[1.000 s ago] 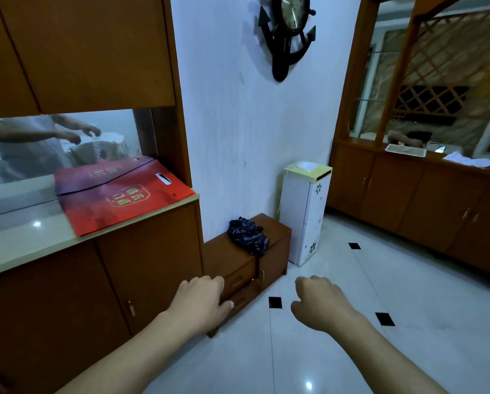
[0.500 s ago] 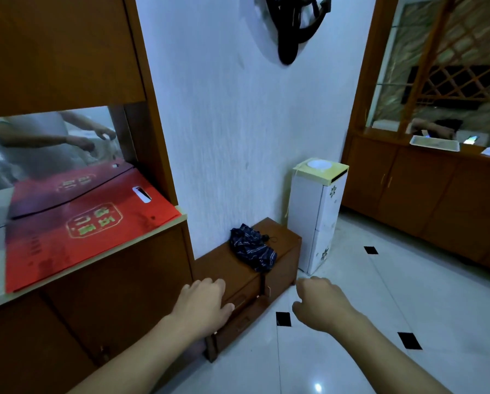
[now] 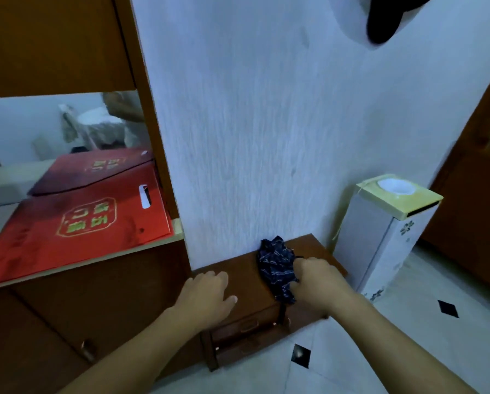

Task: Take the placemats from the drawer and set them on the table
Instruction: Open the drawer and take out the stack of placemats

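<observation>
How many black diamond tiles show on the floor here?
2. One black diamond tile lies before the low chest, between the left forearm and right forearm; the other lies further right, near the white stand. Arms may hide more.

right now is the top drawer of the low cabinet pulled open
No, the top drawer sits shut, its front flush with the low wooden cabinet.
</observation>
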The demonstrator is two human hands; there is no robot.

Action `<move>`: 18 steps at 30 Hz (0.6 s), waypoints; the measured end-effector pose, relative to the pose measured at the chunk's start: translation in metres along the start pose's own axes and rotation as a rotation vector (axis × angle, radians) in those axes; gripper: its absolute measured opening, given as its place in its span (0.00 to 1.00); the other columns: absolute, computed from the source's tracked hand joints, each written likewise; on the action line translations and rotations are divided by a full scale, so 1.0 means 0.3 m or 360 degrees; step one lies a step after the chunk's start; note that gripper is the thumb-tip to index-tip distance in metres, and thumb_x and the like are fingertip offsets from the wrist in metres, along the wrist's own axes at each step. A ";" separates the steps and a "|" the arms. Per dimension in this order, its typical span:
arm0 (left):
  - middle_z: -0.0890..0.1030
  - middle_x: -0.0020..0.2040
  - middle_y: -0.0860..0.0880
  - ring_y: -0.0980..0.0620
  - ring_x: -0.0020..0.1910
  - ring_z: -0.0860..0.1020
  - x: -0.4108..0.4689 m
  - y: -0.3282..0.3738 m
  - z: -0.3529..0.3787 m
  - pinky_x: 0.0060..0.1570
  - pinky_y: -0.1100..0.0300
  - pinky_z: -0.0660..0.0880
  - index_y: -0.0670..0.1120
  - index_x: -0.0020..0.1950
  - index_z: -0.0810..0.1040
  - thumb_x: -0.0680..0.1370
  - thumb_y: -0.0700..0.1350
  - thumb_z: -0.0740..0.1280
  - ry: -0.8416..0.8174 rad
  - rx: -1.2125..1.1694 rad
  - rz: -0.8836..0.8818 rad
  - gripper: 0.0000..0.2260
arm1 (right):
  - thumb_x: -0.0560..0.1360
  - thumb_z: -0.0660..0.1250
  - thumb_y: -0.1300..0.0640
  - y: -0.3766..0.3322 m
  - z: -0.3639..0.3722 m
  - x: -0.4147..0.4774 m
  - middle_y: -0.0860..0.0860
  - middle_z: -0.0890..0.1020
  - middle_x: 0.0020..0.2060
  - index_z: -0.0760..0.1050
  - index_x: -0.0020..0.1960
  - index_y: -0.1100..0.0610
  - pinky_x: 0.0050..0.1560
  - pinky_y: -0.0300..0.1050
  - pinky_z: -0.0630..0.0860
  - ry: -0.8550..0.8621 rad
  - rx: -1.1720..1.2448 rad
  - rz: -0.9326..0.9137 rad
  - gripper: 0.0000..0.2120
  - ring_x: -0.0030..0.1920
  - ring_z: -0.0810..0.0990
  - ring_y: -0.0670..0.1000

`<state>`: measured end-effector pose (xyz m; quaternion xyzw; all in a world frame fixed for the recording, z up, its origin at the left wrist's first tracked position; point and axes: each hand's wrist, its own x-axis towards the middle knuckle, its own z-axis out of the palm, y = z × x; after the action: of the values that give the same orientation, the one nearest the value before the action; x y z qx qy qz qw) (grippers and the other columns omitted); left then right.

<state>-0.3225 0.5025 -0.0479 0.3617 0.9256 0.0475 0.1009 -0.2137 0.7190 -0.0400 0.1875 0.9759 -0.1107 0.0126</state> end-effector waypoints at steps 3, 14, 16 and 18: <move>0.76 0.53 0.49 0.48 0.51 0.75 0.110 -0.002 0.025 0.48 0.52 0.69 0.51 0.56 0.72 0.78 0.59 0.61 -0.0012 -0.0013 -0.0031 0.14 | 0.74 0.63 0.50 0.033 0.010 0.128 0.49 0.69 0.40 0.65 0.43 0.51 0.41 0.45 0.65 -0.0028 0.0001 -0.0071 0.08 0.43 0.70 0.53; 0.77 0.54 0.48 0.47 0.53 0.76 0.613 0.031 0.313 0.51 0.52 0.71 0.50 0.59 0.72 0.79 0.56 0.61 -0.0168 0.0081 0.0021 0.14 | 0.74 0.64 0.50 0.314 0.266 0.508 0.50 0.70 0.39 0.64 0.41 0.52 0.36 0.45 0.63 -0.0212 0.0203 -0.0210 0.11 0.41 0.69 0.53; 0.77 0.55 0.48 0.47 0.55 0.75 0.668 0.045 0.400 0.52 0.52 0.70 0.51 0.59 0.71 0.79 0.56 0.60 -0.0271 0.0060 0.0009 0.13 | 0.74 0.64 0.50 0.369 0.341 0.548 0.51 0.70 0.39 0.66 0.42 0.54 0.38 0.47 0.67 -0.0276 0.0270 -0.0193 0.09 0.43 0.70 0.53; 0.76 0.56 0.48 0.47 0.55 0.74 0.721 0.054 0.511 0.52 0.52 0.69 0.51 0.59 0.71 0.79 0.55 0.60 -0.0365 0.0034 -0.0024 0.12 | 0.74 0.62 0.51 0.423 0.444 0.600 0.52 0.72 0.40 0.68 0.43 0.55 0.42 0.49 0.71 -0.0353 0.0312 -0.0191 0.08 0.44 0.72 0.55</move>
<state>-0.4332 0.6634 -0.2278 0.3589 0.9110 -0.0047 0.2028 -0.3365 0.8698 -0.2086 0.1160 0.9625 -0.2260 0.0955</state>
